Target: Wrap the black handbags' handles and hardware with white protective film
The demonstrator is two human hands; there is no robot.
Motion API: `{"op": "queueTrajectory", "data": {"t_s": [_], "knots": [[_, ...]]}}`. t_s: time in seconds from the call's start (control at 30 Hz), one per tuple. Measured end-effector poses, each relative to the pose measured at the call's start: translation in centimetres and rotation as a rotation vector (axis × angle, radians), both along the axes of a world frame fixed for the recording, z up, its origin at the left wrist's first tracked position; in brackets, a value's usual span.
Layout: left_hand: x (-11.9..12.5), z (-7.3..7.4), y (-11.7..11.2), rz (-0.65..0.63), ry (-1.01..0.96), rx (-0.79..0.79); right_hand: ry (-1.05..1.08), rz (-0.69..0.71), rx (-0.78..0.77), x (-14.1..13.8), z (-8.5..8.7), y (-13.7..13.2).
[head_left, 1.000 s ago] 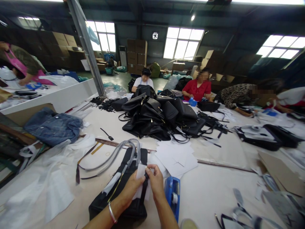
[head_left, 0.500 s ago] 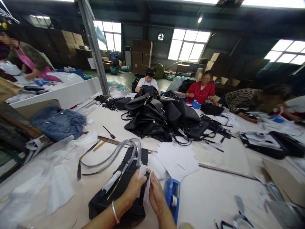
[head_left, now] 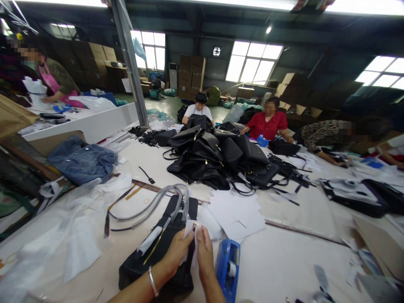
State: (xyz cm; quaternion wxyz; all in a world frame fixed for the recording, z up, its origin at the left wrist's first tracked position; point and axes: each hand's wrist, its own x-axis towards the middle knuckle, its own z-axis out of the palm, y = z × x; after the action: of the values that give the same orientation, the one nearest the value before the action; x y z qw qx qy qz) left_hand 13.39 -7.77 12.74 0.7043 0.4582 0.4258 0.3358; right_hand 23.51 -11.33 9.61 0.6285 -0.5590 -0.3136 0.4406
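Left hand (head_left: 176,252): pinches white paper (head_left: 188,228) against buckle (head_left: 195,226).
Right hand (head_left: 205,252): seems to grasp paper's right edge; inner fingers hidden.
Black bag (head_left: 166,236): buckle-covering step, apparently; next calls for snug paper.

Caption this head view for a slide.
Left hand and right hand hold white paper at a black bag, near a blue dispenser.

Bag (head_left: 161,245) lay on table (head_left: 284,261) w/ dispenser (head_left: 224,261) just R; papers (head_left: 235,212) lay beyond dispenser, bag pile (head_left: 214,158) right behind them. Strap (head_left: 150,180) sat btwn bag pile & jacket (head_left: 85,162), jacket on L. Co-worker (head_left: 198,111) was behind bag pile, boxes (head_left: 191,78) farther back.
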Motion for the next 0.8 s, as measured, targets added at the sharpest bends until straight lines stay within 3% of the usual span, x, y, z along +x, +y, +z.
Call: {"op": "queueTrajectory", "data": {"t_s": [0.2, 0.3, 0.4, 0.53, 0.67, 0.73, 0.8], "knots": [[0.2, -0.8, 0.5, 0.007, 0.025, 0.069, -0.041, 0.015, 0.012, -1.1, -1.7, 0.5], [0.9, -1.8, 0.6, 0.083, 0.114, 0.160, -0.111, -0.126, -0.105, -2.0, -2.9, 1.0], [1.4, -2.3, 0.2, 0.126, 0.142, 0.133, -0.266, -0.259, -0.191, -2.6, -3.6, 1.2], [1.1, -0.9, -0.9, 0.025, -0.073, -0.052, -0.457, -0.331, -0.202, -2.7, -2.2, 1.4], [0.1, 1.0, -1.0, 0.052, -0.283, -0.253, -0.576, -0.358, -0.124, -2.9, 0.3, 1.9], [0.1, 1.1, -1.3, 0.060, -0.331, -0.314, -0.518, -0.289, -0.100, -2.7, 1.1, 1.6], [1.0, 0.1, -1.5, 0.033, -0.309, -0.324, -0.331, -0.174, -0.127, -1.7, 1.2, 1.0]]}}
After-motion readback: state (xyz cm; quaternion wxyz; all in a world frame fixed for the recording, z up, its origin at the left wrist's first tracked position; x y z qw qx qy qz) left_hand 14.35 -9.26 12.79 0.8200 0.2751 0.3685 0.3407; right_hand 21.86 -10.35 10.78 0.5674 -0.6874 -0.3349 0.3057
